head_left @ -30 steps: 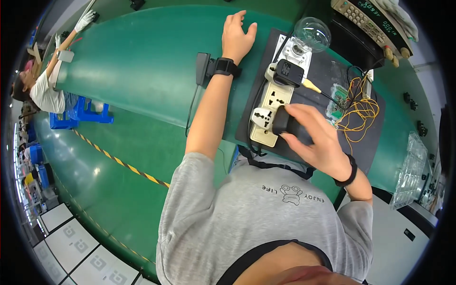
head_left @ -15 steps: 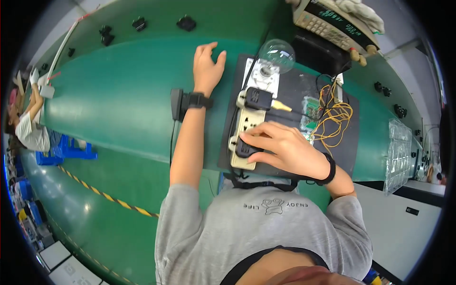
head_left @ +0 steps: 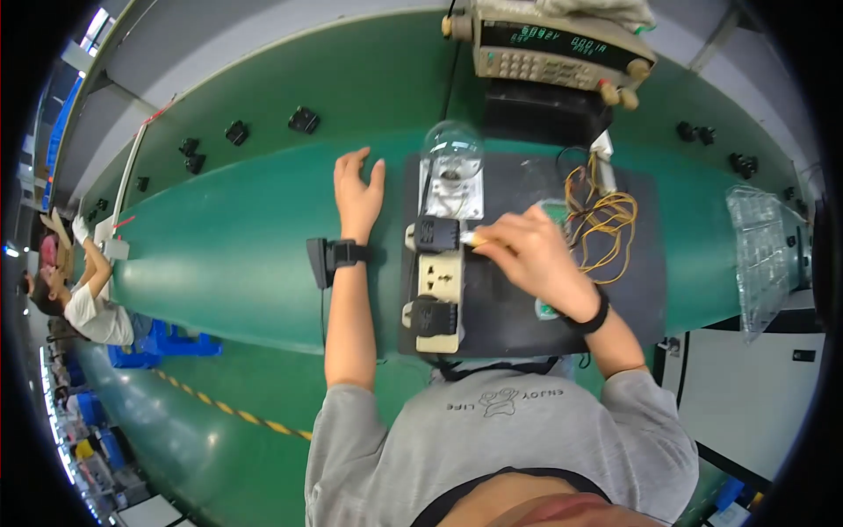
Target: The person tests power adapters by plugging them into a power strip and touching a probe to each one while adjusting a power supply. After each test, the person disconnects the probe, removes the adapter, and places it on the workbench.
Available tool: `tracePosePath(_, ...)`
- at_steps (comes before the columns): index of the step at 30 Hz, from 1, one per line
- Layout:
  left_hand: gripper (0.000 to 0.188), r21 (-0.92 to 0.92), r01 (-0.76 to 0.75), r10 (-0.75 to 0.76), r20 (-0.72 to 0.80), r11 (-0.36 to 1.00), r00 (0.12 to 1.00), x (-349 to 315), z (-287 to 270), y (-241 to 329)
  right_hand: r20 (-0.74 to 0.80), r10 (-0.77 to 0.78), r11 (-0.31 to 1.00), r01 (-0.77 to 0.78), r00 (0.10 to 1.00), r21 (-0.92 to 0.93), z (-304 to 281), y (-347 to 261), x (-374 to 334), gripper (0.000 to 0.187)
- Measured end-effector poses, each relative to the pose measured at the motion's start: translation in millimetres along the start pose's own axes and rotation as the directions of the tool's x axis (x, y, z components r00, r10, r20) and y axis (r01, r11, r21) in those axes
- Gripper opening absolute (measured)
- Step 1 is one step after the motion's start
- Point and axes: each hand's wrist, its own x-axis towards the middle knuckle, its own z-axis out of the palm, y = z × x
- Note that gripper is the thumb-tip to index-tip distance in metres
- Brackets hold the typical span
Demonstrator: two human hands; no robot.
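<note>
My right hand (head_left: 536,259) pinches a small white-and-yellow cable plug (head_left: 475,238) between thumb and fingers. That plug is at the right side of a black power adapter (head_left: 436,234); whether it is fully seated there I cannot tell. The adapter sits at the far end of a cream power strip (head_left: 450,279). A second black adapter (head_left: 436,318) sits at the strip's near end. My left hand (head_left: 358,198) rests on the green tabletop left of the dark mat, holding nothing, its thumb apart from loosely curled fingers. Partly behind my right hand lies a green circuit board (head_left: 555,211).
A clear glass bulb (head_left: 454,149) stands on a white base beyond the strip. Yellow wires (head_left: 619,220) tangle on the mat's right side. A bench power supply (head_left: 562,53) stands at the back. Clear plastic trays (head_left: 757,255) lie at the right; a co-worker (head_left: 97,307) sits far left.
My right hand has left the near adapter and moved away from me to the plug at the far adapter, now pinching it. My left hand stays on the table. The view has tilted up.
</note>
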Motion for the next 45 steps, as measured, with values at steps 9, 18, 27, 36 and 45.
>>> tracePosePath(9,0.027,0.03,-0.04,0.04,0.017,0.999,0.999,6,3,4,-0.094,0.042,0.999,-0.042,0.995,0.006,-3,7,-7,0.014)
tracePosePath(18,0.026,0.049,-0.004,0.0,0.089,0.999,0.996,0,-2,12,-0.122,0.056,0.998,-0.061,0.991,-0.036,8,3,-14,0.014)
tracePosePath(27,0.023,0.028,0.021,-0.024,0.102,0.999,0.995,4,-1,18,-0.116,-0.001,0.996,-0.009,0.993,-0.089,14,1,-5,0.016)
tracePosePath(36,0.024,0.075,-0.091,0.085,0.075,0.993,0.994,0,0,2,-0.076,0.021,0.995,-0.028,0.997,-0.097,9,-1,-8,0.025)
tracePosePath(45,0.023,0.06,-0.049,0.043,0.101,0.997,0.994,-1,2,10,-0.063,0.085,0.984,-0.094,0.994,-0.154,1,4,-13,0.033)
